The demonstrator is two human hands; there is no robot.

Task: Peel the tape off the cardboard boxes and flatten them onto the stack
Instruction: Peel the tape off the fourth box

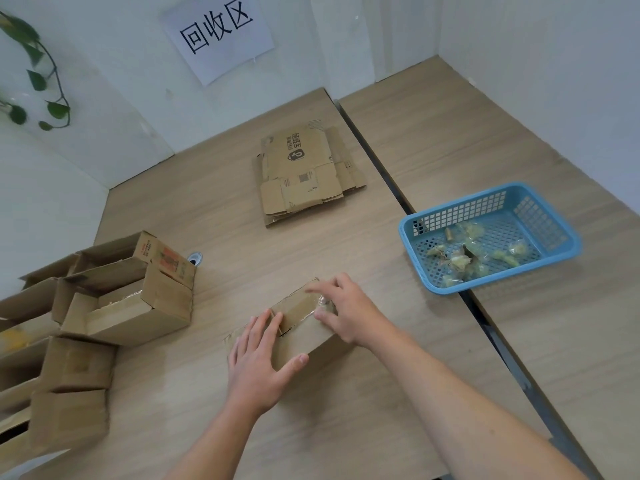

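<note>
A small cardboard box (301, 329) lies on the near middle of the left wooden table (207, 209), under both hands. The left hand (258, 363) presses flat on its near end, fingers straight and together, thumb spread wide along the box's front edge. The right hand (344, 310) covers the far right end, fingers loosely bent around a crinkled strip of clear tape (324, 302); motion blur hides whether thumb and forefinger actually pinch it.

On the wall a paper sign (218, 32) reads 回收区. The stack of flattened boxes (304, 174) sits well beyond the hands near the table's right edge; its top sheet carries dark printed characters, a bag-shaped logo and a code square, too small to read. At the left edge stand unflattened boxes (114, 306), one with a red and orange printed label (168, 261), illegible.

A blue plastic basket (450, 207) holding wads of peeled tape (474, 258) straddles the dark gap (381, 168) between the left table and the right table (485, 126). Bare tabletop lies between the hands and the stack.
</note>
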